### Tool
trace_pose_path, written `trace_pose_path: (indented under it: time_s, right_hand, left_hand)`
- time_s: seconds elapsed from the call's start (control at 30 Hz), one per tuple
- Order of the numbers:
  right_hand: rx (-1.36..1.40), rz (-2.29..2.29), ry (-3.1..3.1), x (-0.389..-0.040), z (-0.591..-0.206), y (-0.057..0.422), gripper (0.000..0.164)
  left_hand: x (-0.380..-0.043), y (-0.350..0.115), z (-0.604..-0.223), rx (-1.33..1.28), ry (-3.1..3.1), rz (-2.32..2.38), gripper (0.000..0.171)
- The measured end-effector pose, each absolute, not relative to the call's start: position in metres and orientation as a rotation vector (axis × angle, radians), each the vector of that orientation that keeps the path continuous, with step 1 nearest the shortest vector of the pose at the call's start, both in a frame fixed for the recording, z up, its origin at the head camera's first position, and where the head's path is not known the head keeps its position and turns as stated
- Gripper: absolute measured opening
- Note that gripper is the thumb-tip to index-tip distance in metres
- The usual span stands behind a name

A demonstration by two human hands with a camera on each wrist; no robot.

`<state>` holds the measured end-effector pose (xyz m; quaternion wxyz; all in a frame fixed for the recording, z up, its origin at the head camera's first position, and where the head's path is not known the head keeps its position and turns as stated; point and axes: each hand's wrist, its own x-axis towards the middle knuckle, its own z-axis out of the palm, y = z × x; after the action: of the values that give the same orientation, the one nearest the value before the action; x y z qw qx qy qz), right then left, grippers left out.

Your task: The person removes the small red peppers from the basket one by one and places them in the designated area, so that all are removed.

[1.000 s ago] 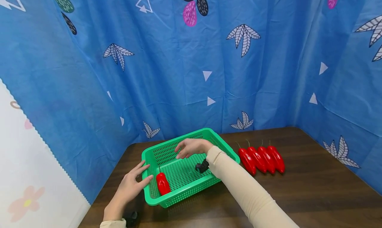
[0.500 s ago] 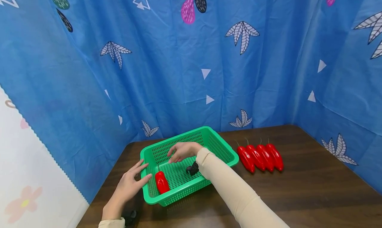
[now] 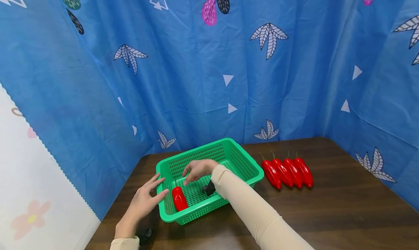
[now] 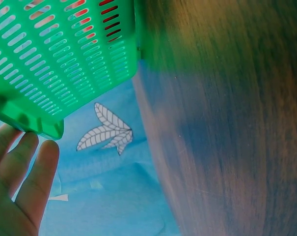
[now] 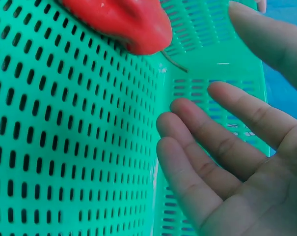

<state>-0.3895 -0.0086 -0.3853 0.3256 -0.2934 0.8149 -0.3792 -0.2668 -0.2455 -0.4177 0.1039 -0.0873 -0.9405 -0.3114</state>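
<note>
A red chili pepper (image 3: pixel 179 198) with a thin stem lies in the left end of a green plastic basket (image 3: pixel 209 205). My right hand (image 3: pixel 199 169) hovers inside the basket, just right of the pepper. In the right wrist view its fingers (image 5: pixel 222 142) are spread from the thumb with nothing between them, apart from the pepper (image 5: pixel 133 24). My left hand (image 3: pixel 142 200) rests at the basket's left rim, fingers extended. The left wrist view has its fingertips (image 4: pixel 49 152) against the underside of the rim (image 4: pixel 50 129).
Several more red peppers (image 3: pixel 287 173) lie side by side on the brown wooden table (image 3: pixel 340 206), right of the basket. A blue patterned curtain (image 3: pixel 196 79) hangs behind and at both sides. White cloth (image 3: pixel 39 184) is at the left.
My right hand has moved left and slightly lower inside the basket, closer to the pepper there. The left hand stays at the rim. The head view has shifted slightly.
</note>
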Motion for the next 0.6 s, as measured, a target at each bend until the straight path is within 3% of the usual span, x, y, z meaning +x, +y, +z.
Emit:
trace_pose_path:
  time_s: [0.6]
  right_hand:
    - [-0.763, -0.921, 2.132, -0.388, -0.389, -0.023, 0.050]
  left_hand:
    - [-0.267, -0.244, -0.421, -0.281, -2.731, -0.897, 0.059]
